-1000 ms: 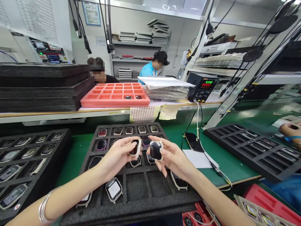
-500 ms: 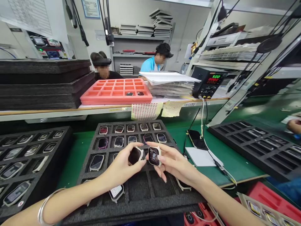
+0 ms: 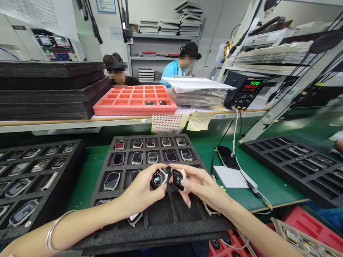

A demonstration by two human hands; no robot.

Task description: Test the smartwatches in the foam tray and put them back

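Note:
My left hand [image 3: 146,187] is closed around a smartwatch [image 3: 158,178] with a pale case; its screen is lit with a watch face. Close beside it, my right hand [image 3: 197,184] grips a second pale smartwatch [image 3: 178,179] by its edges, its lit screen turned toward the left. Both hands are over a black foam tray [image 3: 160,230], whose slots hold several watch bodies without straps, such as a purple-rimmed watch [image 3: 170,156] and a pale-rimmed watch [image 3: 112,181]. My hands and forearms hide some slots. A watch [image 3: 134,218] with a white screen shows below my left wrist.
Other foam trays of watches stand at the left [image 3: 60,185] and right [image 3: 289,164]. A phone [image 3: 227,157] and white pad [image 3: 235,177] lie right of the middle tray, with cables nearby. On the shelf are a pink tray [image 3: 134,110] and a power supply [image 3: 245,89]. Two people sit beyond.
The watch screen in my left hand has gone from dark to lit. The watch in my right hand has turned further to the side. The camera view has shifted slightly.

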